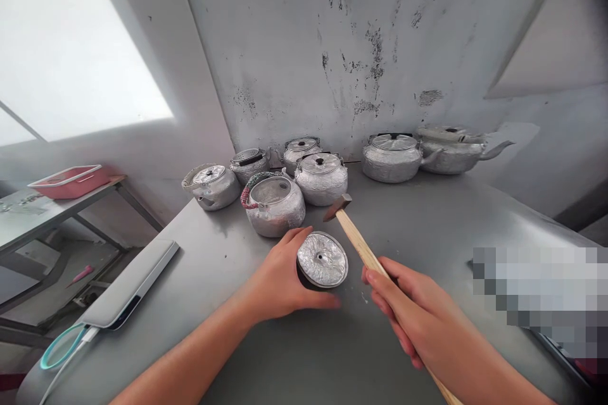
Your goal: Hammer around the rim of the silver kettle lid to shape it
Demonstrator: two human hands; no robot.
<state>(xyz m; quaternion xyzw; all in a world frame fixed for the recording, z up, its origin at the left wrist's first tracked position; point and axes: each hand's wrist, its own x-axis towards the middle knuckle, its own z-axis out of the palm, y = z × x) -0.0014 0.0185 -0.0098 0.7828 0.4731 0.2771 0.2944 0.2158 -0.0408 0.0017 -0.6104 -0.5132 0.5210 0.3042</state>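
My left hand (287,278) curves around the side of a round, crinkled silver kettle lid (323,259) with a small dark hole at its middle. The lid lies over something dark that is mostly hidden by my fingers. In my right hand (406,304) is a hammer (358,240), gripped by its pale wooden handle. Its rusty brown head is raised just up and to the right of the lid, apart from it. Just behind my left hand stands a dented metal kettle (278,215) with no lid on and a red and green wrapped handle.
Several more silver kettles stand toward the wall, among them a lidded one (322,177) and two with spouts pointing right (393,161). A grey power bank (133,285) with a cable lies at the left of the grey table (266,361). Beyond it, a pink basket (71,182) sits on a side table.
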